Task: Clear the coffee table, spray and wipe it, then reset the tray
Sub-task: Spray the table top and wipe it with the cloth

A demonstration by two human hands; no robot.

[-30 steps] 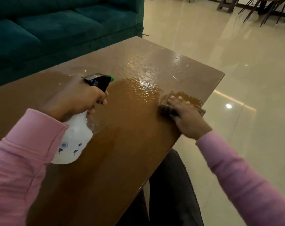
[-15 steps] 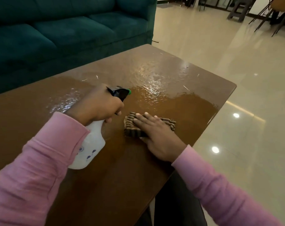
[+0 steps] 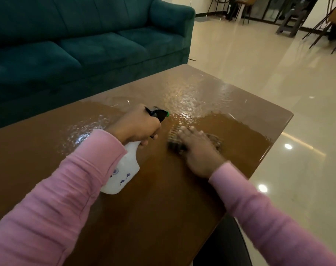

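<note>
The brown coffee table point(image 3: 144, 217) fills the middle of the head view, its far half wet and shiny. My left hand point(image 3: 138, 127) grips the neck of a white spray bottle point(image 3: 123, 175) with a black trigger and green nozzle tip, held tilted just above the table. My right hand point(image 3: 197, 148) presses flat on a brown striped cloth point(image 3: 173, 136), blurred with motion, on the table just right of the bottle. Most of the cloth is hidden under the hand. No tray is in view.
A dark teal sofa point(image 3: 82, 47) stands close behind the table's far edge. Glossy cream floor point(image 3: 268, 77) lies to the right. Chairs and table legs point(image 3: 316, 25) stand at the far right back. My dark-clothed knee point(image 3: 224, 244) shows at the table's near edge.
My right hand slid the cloth from the table's right edge leftward to beside the bottle and keeps wiping there. The left hand stays on the bottle. The view tilted up.
</note>
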